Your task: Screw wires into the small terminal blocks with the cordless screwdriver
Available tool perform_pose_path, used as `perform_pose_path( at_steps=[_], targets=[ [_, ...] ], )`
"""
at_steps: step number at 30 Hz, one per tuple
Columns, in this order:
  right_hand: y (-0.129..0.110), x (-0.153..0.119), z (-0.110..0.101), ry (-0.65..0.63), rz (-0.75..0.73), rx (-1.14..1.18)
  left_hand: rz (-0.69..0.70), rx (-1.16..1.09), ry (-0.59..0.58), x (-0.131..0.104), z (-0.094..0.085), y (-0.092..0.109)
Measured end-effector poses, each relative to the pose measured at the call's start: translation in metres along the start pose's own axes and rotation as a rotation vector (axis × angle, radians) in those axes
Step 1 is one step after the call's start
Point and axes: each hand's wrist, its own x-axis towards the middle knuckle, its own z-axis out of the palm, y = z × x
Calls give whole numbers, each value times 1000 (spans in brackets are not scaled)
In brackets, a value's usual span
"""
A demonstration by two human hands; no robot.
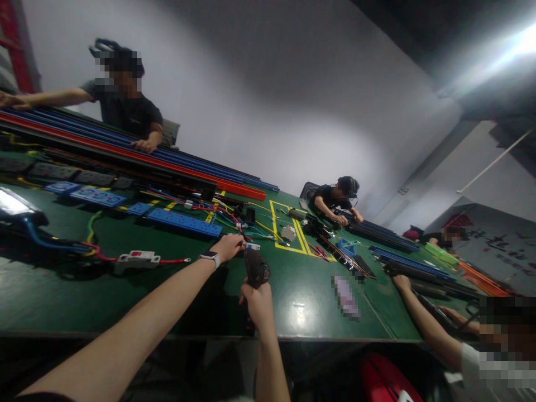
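My right hand (pixel 258 298) is wrapped round the handle of a dark power screwdriver (pixel 256 269) near the table's front edge. The tool's tip points away from me, toward a small white part (pixel 252 246). Beside that tip, my left hand (pixel 229 247), with a watch on its wrist, has its fingers closed at the end of the white part; they seem to pinch it. Red, blue and yellow wires (pixel 221 207) lie just beyond. A white breaker-like block (pixel 139 258) with a red lead rests left of my left wrist.
Blue socket strips (pixel 184 221) and long red and blue rails (pixel 234 187) stretch across the green table (pixel 301 312). Yellow tape outlines a rectangle holding a white block (pixel 288 233). People work across the table and at the right; one arm (pixel 427 321) reaches in.
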Motion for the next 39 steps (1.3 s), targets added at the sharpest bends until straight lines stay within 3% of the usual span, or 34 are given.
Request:
perform_pose_path(
  at_steps=[39],
  targets=[
    [6,2,1,15,0,4,-3,-18,4,0,1,-1]
  ],
)
